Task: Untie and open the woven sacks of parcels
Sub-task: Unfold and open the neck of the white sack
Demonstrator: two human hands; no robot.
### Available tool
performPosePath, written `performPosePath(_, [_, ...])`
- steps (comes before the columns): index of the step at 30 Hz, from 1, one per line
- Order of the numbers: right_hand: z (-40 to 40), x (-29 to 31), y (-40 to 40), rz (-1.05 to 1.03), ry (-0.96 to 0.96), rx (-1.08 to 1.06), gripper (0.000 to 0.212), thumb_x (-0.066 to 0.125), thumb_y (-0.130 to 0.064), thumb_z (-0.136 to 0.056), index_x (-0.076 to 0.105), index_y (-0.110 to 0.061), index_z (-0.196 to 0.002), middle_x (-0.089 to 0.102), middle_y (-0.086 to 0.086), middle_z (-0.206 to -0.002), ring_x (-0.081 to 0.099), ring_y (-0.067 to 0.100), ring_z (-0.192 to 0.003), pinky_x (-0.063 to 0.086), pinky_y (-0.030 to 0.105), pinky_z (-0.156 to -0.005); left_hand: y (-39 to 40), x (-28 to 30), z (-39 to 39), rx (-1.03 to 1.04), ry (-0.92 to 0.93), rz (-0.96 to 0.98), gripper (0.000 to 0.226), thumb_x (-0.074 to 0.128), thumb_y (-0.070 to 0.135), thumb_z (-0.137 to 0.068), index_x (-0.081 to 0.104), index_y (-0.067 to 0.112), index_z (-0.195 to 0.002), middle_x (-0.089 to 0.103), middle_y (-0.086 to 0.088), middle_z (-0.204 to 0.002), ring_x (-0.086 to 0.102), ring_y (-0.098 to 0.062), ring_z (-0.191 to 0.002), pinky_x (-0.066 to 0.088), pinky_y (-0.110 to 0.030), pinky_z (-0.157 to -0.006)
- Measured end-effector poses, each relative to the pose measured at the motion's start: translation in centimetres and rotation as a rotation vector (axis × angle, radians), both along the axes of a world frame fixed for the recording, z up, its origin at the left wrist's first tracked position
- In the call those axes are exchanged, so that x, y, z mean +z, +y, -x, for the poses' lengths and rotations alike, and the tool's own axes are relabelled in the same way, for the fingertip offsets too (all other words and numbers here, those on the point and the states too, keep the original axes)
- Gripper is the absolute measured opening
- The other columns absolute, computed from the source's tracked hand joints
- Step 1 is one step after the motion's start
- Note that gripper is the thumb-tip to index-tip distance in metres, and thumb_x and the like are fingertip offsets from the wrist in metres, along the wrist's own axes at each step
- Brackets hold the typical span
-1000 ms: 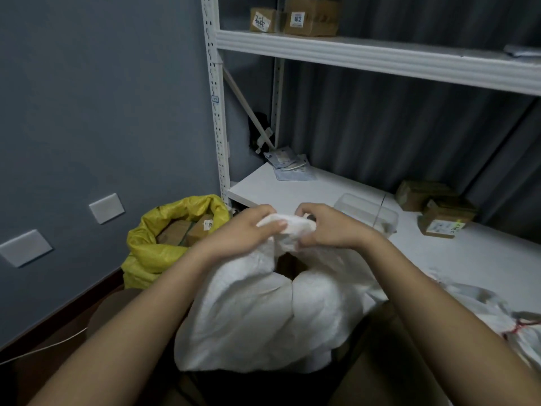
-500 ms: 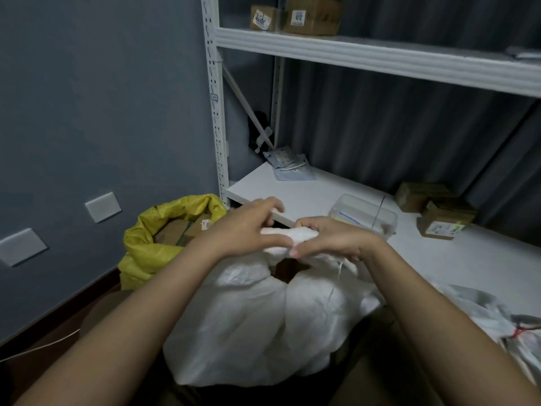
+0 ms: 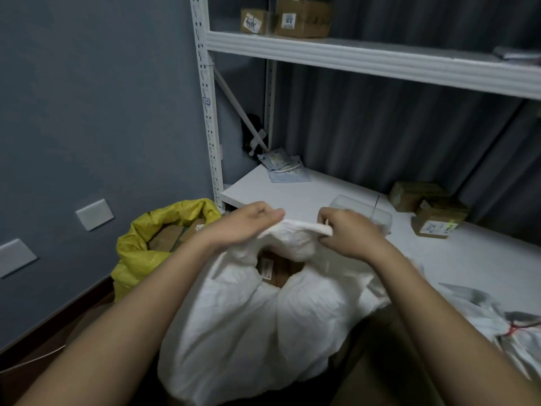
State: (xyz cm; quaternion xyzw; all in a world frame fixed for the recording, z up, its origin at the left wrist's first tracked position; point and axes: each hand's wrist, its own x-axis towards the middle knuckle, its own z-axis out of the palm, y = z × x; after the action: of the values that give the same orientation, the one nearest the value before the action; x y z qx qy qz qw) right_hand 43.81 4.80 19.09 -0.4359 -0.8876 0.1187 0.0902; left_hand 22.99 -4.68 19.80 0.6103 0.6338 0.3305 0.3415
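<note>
Since half a sec ago both hands have pulled apart: they were knuckle to knuckle on the bunched top, now there's a stretch of rolled fabric between them. Left hand (image 3: 248, 227) pinches the left end of the white sack's (image 3: 248, 332) rim, fingers curled over it; right hand (image 3: 348, 232) grips the right end the same way, so both are closed on the sack mouth, not wide. Sack sits right in front of me, low, btwn my forearms, just beside the white shelf (image 3: 292, 194). Below the rim a gap has opened w/ a brown parcel (image 3: 278, 268) and its label showing, so I judge the mouth is coming open and this sack is nearly done.

Can't see any tie or string on it, so can't tell if a knot is left under my fingers. Fingertips are mostly hidden in the folds. Yellow sack (image 3: 164, 230) to the left is already open w/ boxes inside. Another white sack (image 3: 503, 326) at the right edge is cut off; a red tie (image 3: 513, 328) shows on it, prob still knotted.
</note>
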Motion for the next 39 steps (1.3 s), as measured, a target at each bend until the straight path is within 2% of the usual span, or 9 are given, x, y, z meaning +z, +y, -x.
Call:
performPosePath(4, [0.8,0.5,-0.6,0.571,0.182,0.137,0.016,0.074,-0.012,-0.076,0.059,-0.018,-0.078,0.060,-0.008,-0.068,0.056,0.008,-0.065,0.040,0.021,-0.057,0.3,-1.7,-2.2,0.071,0.796,-0.185,0.053,0.034,0.065,-0.089,0.045,0.022,-0.118,0.060,-0.002,-0.107,0.057,-0.025,-0.098,0.042,-0.037,-0.074])
performPosePath(6, [0.9,0.8,-0.5,0.717,0.208,0.145,0.018,0.073,-0.009,-0.077,0.059,-0.019,-0.081,0.060,-0.009,-0.068,0.054,0.005,-0.062,0.040,0.017,-0.055,0.2,-2.4,-4.1,0.014,0.637,-0.251,0.040,0.036,0.055,-0.094,0.047,0.022,-0.115,0.062,-0.001,-0.105,0.059,-0.023,-0.095,0.043,-0.036,-0.072])
performPosePath(9, [0.3,-0.2,0.3,0.123,-0.009,0.002,0.019,0.069,-0.016,-0.075,0.053,-0.022,-0.085,0.062,0.001,-0.085,0.057,0.019,-0.079,0.038,0.028,-0.059,0.7,-1.6,-1.8,0.032,0.029,-0.057,0.024,0.045,0.044,-0.096,0.053,0.021,-0.093,0.058,0.007,-0.085,0.055,-0.015,-0.086,0.041,-0.026,-0.071])
performPosePath(14, [1.1,1.2,-0.3,0.674,0.162,0.130,0.022,0.078,-0.017,-0.074,0.066,-0.015,-0.093,0.067,-0.007,-0.077,0.061,0.005,-0.072,0.045,0.016,-0.063,1.5,-1.9,-4.2,0.157,0.746,-0.225,0.044,0.030,0.058,-0.094,0.047,0.019,-0.106,0.060,-0.004,-0.098,0.057,-0.026,-0.090,0.041,-0.037,-0.067])
performPosePath(18, [0.2,0.4,1.1,0.197,-0.104,0.005,0.028,0.076,-0.024,-0.071,0.056,-0.021,-0.091,0.061,-0.002,-0.091,0.056,0.017,-0.080,0.041,0.028,-0.060,2.0,-2.0,-2.7,-0.038,0.089,-0.040,0.023,0.042,0.041,-0.098,0.051,0.023,-0.086,0.057,0.004,-0.081,0.053,-0.016,-0.081,0.041,-0.031,-0.071])
performPosePath(20, [-0.2,-0.3,1.0,0.114,-0.017,-0.045,0.023,0.074,-0.025,-0.072,0.054,-0.021,-0.083,0.059,-0.003,-0.084,0.055,0.017,-0.079,0.038,0.026,-0.057,2.3,-1.4,-1.0,0.027,0.221,0.028,0.030,0.041,0.048,-0.096,0.050,0.023,-0.081,0.055,0.006,-0.079,0.052,-0.017,-0.081,0.037,-0.030,-0.068])
performPosePath(24, [0.4,-0.3,0.6,0.850,0.162,0.132,0.026,0.080,-0.020,-0.073,0.068,-0.021,-0.095,0.070,-0.002,-0.096,0.064,0.011,-0.087,0.049,0.023,-0.081,2.0,-2.4,-4.9,0.153,0.625,-0.229,0.037,0.032,0.050,-0.097,0.047,0.017,-0.100,0.062,-0.006,-0.099,0.057,-0.028,-0.092,0.040,-0.037,-0.069])
performPosePath(34, [-1.5,0.4,0.2,0.171,0.082,0.044,0.024,0.075,-0.033,-0.074,0.053,-0.026,-0.079,0.057,-0.009,-0.080,0.053,0.014,-0.075,0.038,0.029,-0.061,4.1,-1.2,-1.9,-0.003,0.092,0.134,0.043,0.033,0.050,-0.098,0.063,0.020,-0.100,0.062,0.006,-0.103,0.055,-0.012,-0.095,0.038,-0.025,-0.077])
performPosePath(39, [-1.9,-0.7,0.1,0.100,-0.011,-0.060,0.026,0.063,-0.048,-0.084,0.052,-0.025,-0.078,0.056,-0.003,-0.080,0.054,0.020,-0.081,0.035,0.032,-0.062,4.4,-1.0,-0.5,-0.078,0.271,0.029,0.060,0.035,0.068,-0.088,0.066,0.016,-0.089,0.064,0.004,-0.087,0.059,-0.016,-0.088,0.041,-0.030,-0.074])
